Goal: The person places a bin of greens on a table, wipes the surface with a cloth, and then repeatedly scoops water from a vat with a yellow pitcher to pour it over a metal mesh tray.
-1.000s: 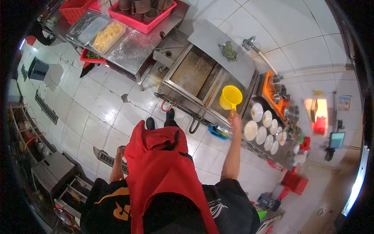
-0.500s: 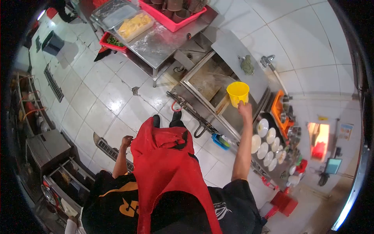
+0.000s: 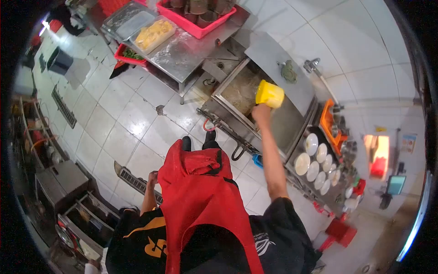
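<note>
So far the work looks to be at the pouring stage: the right hand (image 3: 261, 111) is wrapped around the handle of a yellow scoop (image 3: 269, 93), and the scoop is tipped on its side over the left vat (image 3: 239, 89) of the steel cooker. Whether anything is running out of it I cannot tell; its mouth faces away and the vat's surface is a blur of brownish liquid. My judgement is that the scoop is being emptied and has yet to be righted and carried back or set down. The right vat (image 3: 287, 121) beside it looks darker, and I cannot tell what is in it.

The left hand (image 3: 153, 176) hangs by the red apron (image 3: 200, 201), fingers curled loosely, holding nothing that shows.

To the right of the cooker a row of white bowls (image 3: 315, 160) sits on the steel surface (image 3: 329, 197), with an orange tray (image 3: 327, 123) of small metal cups behind them. A faucet (image 3: 315, 68) reaches out from the tiled wall, and a green scrubber (image 3: 288, 71) lies on the raised lid near it. Farther back stand a red crate (image 3: 196, 26) of metal cups, a tub of yellow food (image 3: 153, 34) and a basket of greens (image 3: 130, 55).

Nothing lies between the hand and the vat. The cooker's front rail (image 3: 223, 128) and its hanging hoses are close to the feet, and the outstretched arm passes over the rim.
</note>
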{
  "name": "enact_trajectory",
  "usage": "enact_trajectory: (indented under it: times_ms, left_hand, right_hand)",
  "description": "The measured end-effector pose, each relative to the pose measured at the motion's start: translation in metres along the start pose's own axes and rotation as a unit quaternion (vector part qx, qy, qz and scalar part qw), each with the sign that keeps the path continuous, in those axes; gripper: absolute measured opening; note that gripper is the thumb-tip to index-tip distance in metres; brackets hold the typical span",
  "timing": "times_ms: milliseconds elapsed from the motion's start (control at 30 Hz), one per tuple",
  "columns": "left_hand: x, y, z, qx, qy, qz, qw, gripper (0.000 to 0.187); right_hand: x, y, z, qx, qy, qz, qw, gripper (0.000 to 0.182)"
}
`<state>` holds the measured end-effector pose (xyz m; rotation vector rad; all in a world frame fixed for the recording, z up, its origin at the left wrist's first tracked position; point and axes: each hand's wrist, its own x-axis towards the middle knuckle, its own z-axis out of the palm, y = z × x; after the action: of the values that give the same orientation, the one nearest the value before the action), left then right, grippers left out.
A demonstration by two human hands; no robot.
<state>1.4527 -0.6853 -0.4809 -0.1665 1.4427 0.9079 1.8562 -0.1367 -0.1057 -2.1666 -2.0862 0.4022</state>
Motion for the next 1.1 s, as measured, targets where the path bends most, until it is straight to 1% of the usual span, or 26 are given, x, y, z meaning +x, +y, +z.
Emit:
enact_trajectory:
  times_ms: [33,67,100,167,200,233,267,300,333,367,433,500,533,600,633,700,733,767,833,900,933,967,1000,1033,1067,1100]
  left_hand:
    - [0.003,0.005,0.004,0.023,-0.019,0.058,0.998,0.034]
    - [0.007,0.012,0.008,0.045,-0.039,0.116,0.991,0.033]
    - [0.013,0.023,0.011,0.057,-0.049,0.115,0.991,0.033]
    - [0.014,0.032,0.018,0.110,-0.066,0.133,0.983,0.033]
    - [0.015,0.039,0.022,0.135,-0.073,0.143,0.978,0.033]
    - [-0.012,0.020,-0.003,0.154,-0.075,0.155,0.973,0.033]
    - [-0.066,-0.009,-0.041,0.173,-0.077,0.168,0.968,0.033]
    - [-0.102,-0.013,-0.055,0.191,-0.079,0.180,0.962,0.033]
    - [-0.104,-0.011,-0.056,0.210,-0.081,0.192,0.955,0.033]
    - [-0.088,-0.006,-0.038,0.228,-0.083,0.204,0.948,0.032]
    - [-0.068,0.012,-0.027,0.264,-0.086,0.227,0.934,0.032]
    - [-0.058,0.038,-0.017,0.297,-0.087,0.249,0.918,0.032]
    - [-0.054,0.054,-0.018,0.314,-0.088,0.259,0.909,0.032]
    - [-0.041,0.091,0.005,0.344,-0.087,0.280,0.892,0.032]
    - [-0.039,0.102,0.008,0.358,-0.085,0.291,0.883,0.032]
    - [-0.055,0.107,0.020,0.383,-0.079,0.309,0.867,0.032]
    - [-0.065,0.122,0.033,0.231,-0.061,0.219,0.946,0.031]
    - [-0.066,0.144,0.047,0.069,-0.040,0.122,0.989,0.031]
    - [-0.065,0.178,0.066,0.162,-0.022,0.080,0.983,0.032]
    - [-0.075,0.199,0.083,0.173,-0.009,0.080,0.982,0.031]
    - [-0.077,0.202,0.088,0.185,0.002,0.082,0.979,0.031]
    - [-0.080,0.203,0.094,0.183,0.004,0.081,0.980,0.031]
    - [-0.084,0.204,0.099,0.203,0.008,0.080,0.976,0.028]
    - [-0.082,0.200,0.095,0.222,0.013,0.079,0.972,0.025]
    - [-0.081,0.197,0.091,0.219,0.016,0.079,0.972,0.025]
    - [-0.061,0.185,0.074,0.276,0.007,0.103,0.956,0.025]
  right_hand:
    - [-0.010,-0.004,0.010,0.001,0.020,0.005,1.000,0.026]
    - [-0.009,0.010,0.040,-0.017,0.005,-0.041,0.999,0.024]
    - [-0.007,0.023,0.068,-0.035,-0.011,-0.087,0.996,0.024]
    - [-0.038,-0.010,0.050,0.010,-0.012,0.067,0.998,0.025]
    - [-0.049,0.000,0.051,0.012,-0.007,0.078,0.997,0.025]
    - [-0.058,0.010,0.058,0.009,-0.008,0.080,0.997,0.025]
    - [-0.066,0.019,0.065,0.005,-0.009,0.081,0.997,0.024]
    - [-0.074,0.025,0.058,0.007,-0.006,0.086,0.996,0.024]
    - [-0.080,0.036,0.045,0.023,0.047,0.136,0.989,0.022]
    - [-0.082,0.050,0.033,0.038,0.099,0.185,0.977,0.021]
    - [-0.075,0.097,0.017,0.015,0.113,0.186,0.976,0.020]
    - [-0.066,0.141,0.005,-0.046,0.089,0.168,0.981,0.021]
    - [-0.059,0.166,0.007,-0.045,0.090,0.171,0.980,0.021]
    - [-0.044,0.207,0.016,-0.114,-0.030,0.211,0.970,0.024]
    - [-0.041,0.210,0.012,-0.113,-0.030,0.211,0.970,0.024]
    - [-0.037,0.215,0.004,-0.171,-0.151,0.215,0.950,0.030]
    - [-0.035,0.214,0.001,-0.171,-0.152,0.213,0.950,0.030]
    - [-0.034,0.212,-0.002,-0.154,-0.169,0.219,0.949,0.031]
    - [-0.031,0.215,0.004,-0.137,-0.186,0.223,0.947,0.033]
    - [-0.026,0.237,0.026,-0.082,-0.136,0.187,0.969,0.030]
    - [-0.028,0.233,0.017,-0.083,-0.137,0.186,0.969,0.030]
    - [-0.033,0.231,0.005,0.057,-0.184,0.223,0.956,0.028]
    - [-0.038,0.226,-0.003,0.195,-0.227,0.254,0.920,0.029]
    - [-0.042,0.232,-0.002,0.195,-0.229,0.251,0.920,0.029]
    - [-0.049,0.239,-0.003,0.364,-0.218,0.298,0.855,0.029]
    - [-0.056,0.245,-0.001,0.520,-0.197,0.336,0.760,0.031]
